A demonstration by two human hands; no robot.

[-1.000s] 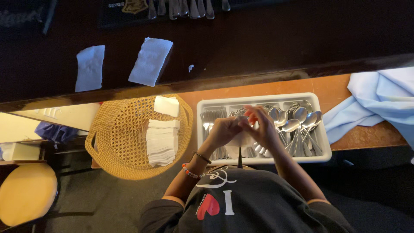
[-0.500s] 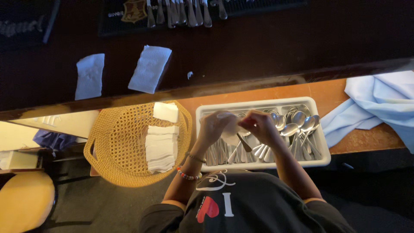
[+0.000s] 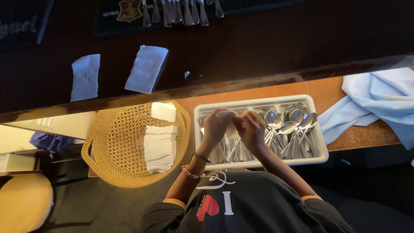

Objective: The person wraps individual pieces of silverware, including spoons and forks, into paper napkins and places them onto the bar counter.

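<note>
Left hand: raised over the white cutlery tray, wrist bent, grip pinched on a white napkin.
Right hand: just beside it, fingers curled narrow, seemingly on the same napkin.
Spoons: in the tray's right part.
Basket: left on the desk, holding stacked napkins.

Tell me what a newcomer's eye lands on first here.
The left hand and right hand meet over a white cutlery tray at centre, pinching something pale between them; shiny spoons fill the tray's right side. Left of it sits a round wicker basket holding stacked white napkins, and pale blue cloth lies at the far right.
</note>
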